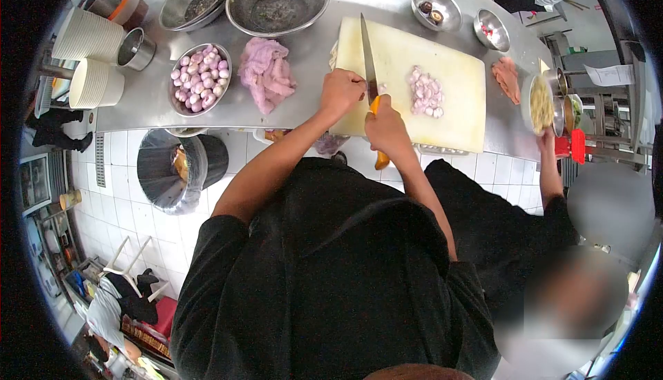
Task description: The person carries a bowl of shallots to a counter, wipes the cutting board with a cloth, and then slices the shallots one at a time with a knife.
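Observation:
My right hand (389, 129) is wrapped round the yellow handle of a long kitchen knife (369, 55), its blade pointing to the far side of the cutting board (456, 62). Left of the blade, my left hand (342, 95) rests at the board's left part with fingers curled together; whatever they pinch is too small or hidden to name. A pile of peeled, cut shallots (427, 92) lies on the board right of the knife. Whole peeled shallots fill a metal bowl (174, 97) on the left, beside a crumpled pink cloth (268, 76).
Two large metal bowls (278, 31) (166, 17) stand at the back left. Small bowls (452, 7) (502, 21) sit behind the board. A lined bin (155, 186) is below the table's edge. At right, a co-worker's hand (545, 141) touches a food container (535, 83).

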{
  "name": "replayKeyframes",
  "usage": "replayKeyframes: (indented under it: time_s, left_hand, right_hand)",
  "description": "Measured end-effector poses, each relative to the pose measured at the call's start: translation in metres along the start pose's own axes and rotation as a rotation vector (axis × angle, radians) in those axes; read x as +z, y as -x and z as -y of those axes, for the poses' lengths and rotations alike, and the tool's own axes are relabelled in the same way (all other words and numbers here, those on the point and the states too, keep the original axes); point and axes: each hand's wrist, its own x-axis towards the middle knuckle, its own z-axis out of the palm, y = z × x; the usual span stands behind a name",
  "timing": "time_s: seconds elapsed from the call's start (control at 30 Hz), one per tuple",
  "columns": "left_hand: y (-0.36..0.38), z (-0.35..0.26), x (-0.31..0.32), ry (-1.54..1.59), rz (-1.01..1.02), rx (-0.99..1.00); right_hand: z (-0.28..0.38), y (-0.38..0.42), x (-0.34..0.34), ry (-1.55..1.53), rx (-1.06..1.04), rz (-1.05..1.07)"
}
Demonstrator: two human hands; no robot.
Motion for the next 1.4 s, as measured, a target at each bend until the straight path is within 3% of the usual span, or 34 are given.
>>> replayKeyframes:
  time_s: [0.1,0.2,0.3,0.6,0.7,0.9,1.4]
  left_hand:
    - [-0.001,0.000,0.001,-0.003,0.005,-0.003]
    - [-0.001,0.005,0.002,0.029,0.016,-0.004]
    - [-0.001,0.004,0.001,0.032,0.011,-0.007]
    - [0.001,0.000,-0.001,0.031,0.000,0.018]
    - [-0.001,0.000,-0.001,0.006,0.011,0.041]
    - [-0.005,0.011,0.003,0.032,0.012,0.029]
    - [-0.002,0.007,0.001,0.050,0.016,0.018]
  right_hand:
    - [-0.026,-0.027,0.023,0.216,-0.314,-0.247]
    - [-0.006,-0.015,-0.002,0.047,-0.043,-0.004]
    - [0.015,0.008,-0.018,0.029,0.057,0.048]
    - [0.000,-0.005,0.002,0.027,0.018,0.011]
    - [-0.022,-0.031,0.024,0.131,-0.175,-0.157]
    - [0.022,0.013,-0.023,0.018,0.048,0.052]
    - [0.019,0.016,-0.017,-0.013,0.036,0.059]
